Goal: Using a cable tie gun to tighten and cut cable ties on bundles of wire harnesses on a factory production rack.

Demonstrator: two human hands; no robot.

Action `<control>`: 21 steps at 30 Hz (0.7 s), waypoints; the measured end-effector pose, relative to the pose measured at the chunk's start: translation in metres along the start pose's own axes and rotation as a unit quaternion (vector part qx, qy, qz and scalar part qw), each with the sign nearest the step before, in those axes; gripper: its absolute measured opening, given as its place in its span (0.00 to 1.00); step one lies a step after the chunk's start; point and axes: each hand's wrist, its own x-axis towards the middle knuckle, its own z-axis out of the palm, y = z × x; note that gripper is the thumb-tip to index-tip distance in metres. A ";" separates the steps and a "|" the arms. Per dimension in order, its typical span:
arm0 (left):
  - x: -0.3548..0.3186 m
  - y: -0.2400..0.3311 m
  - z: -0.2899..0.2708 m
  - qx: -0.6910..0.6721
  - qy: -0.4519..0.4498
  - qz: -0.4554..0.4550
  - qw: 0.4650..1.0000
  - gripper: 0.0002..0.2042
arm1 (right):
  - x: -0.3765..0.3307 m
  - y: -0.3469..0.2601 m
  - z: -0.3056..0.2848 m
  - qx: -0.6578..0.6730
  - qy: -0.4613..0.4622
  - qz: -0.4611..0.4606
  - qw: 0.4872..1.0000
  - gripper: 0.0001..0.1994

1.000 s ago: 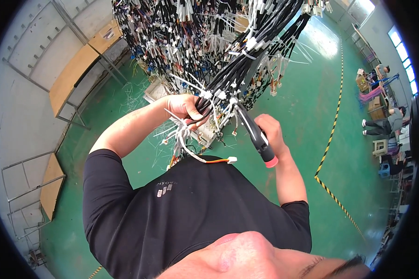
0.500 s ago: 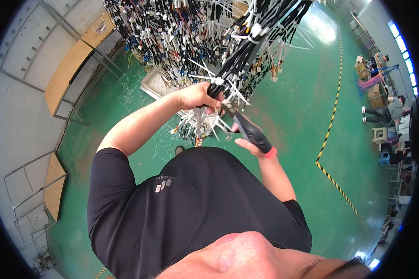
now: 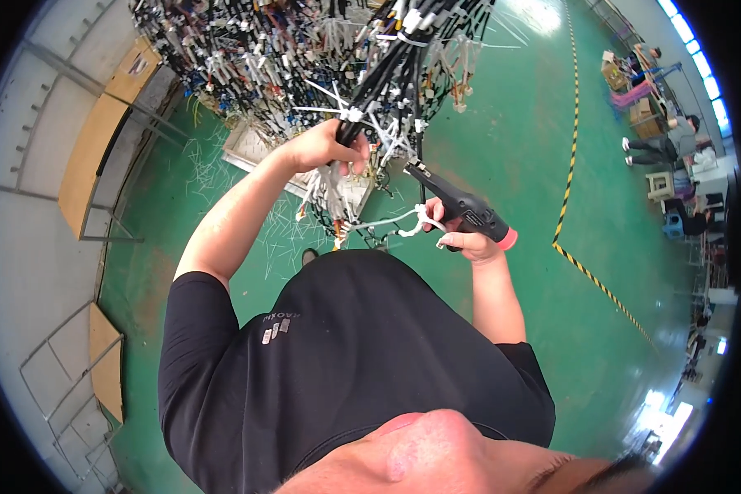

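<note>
My left hand is closed around a thick bundle of black cables. White cable ties with loose tails circle the bundle just above that hand. In my right hand is a black cable tie gun with a metal nose and a red rear end. Its nose points up and left, a little apart from the bundle. A pale lead with white connectors runs beside my right fingers. More white connector ends hang below my left hand.
A dense mass of hanging wire harnesses fills the far side, above a whitish tray. Tie offcuts litter the green floor. Wooden-topped tables line the left. At far right, a person sits beyond a yellow-black floor line.
The tie gun's nose has come away from the bundle, and my right hand has moved slightly down and right. My left hand keeps hold of the cables. The view has shifted.
</note>
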 end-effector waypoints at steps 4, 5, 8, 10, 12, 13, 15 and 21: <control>0.009 0.002 0.002 -0.041 -0.113 -0.019 0.993 0.15 | 0.002 -0.005 0.010 -0.126 0.075 -0.015 0.989 0.15; 0.015 0.000 0.011 -0.058 -0.125 -0.021 0.990 0.16 | 0.008 0.000 0.013 -0.082 0.083 -0.051 0.992 0.14; 0.031 -0.002 0.042 -0.068 -0.134 0.015 0.989 0.18 | 0.034 0.032 0.032 0.033 0.146 -0.170 0.974 0.13; 0.039 -0.005 0.047 -0.067 -0.131 0.018 0.989 0.19 | 0.051 0.033 0.034 0.084 0.150 -0.206 0.963 0.13; 0.045 -0.006 0.046 -0.062 -0.132 0.019 0.989 0.17 | 0.057 0.024 0.034 0.104 0.173 -0.203 0.958 0.13; 0.045 -0.007 0.047 -0.048 -0.119 0.023 0.991 0.15 | 0.056 0.025 0.023 0.077 0.167 -0.213 0.960 0.14; 0.043 -0.008 0.053 -0.016 -0.048 0.017 0.999 0.15 | 0.044 0.014 0.016 -0.045 0.227 -0.179 0.956 0.16; 0.049 -0.003 0.079 0.033 0.035 0.052 0.998 0.07 | 0.049 -0.001 0.017 -0.138 0.033 -0.102 0.985 0.19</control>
